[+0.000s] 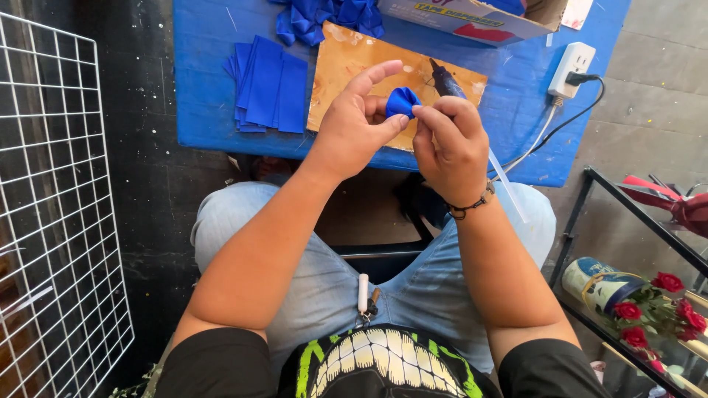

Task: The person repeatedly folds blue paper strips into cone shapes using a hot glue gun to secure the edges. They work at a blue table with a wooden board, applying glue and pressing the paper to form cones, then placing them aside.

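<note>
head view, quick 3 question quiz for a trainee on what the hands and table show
1. True or false: both hands pinch the small folded blue fabric piece.
2. What lies left of the brown board on the blue table: a) stack of blue fabric squares b) scissors c) red roses?
3. Which hand has a dark bracelet at its wrist?

Key
1. True: left hand and right hand both grip it.
2. a
3. The right hand.
</note>
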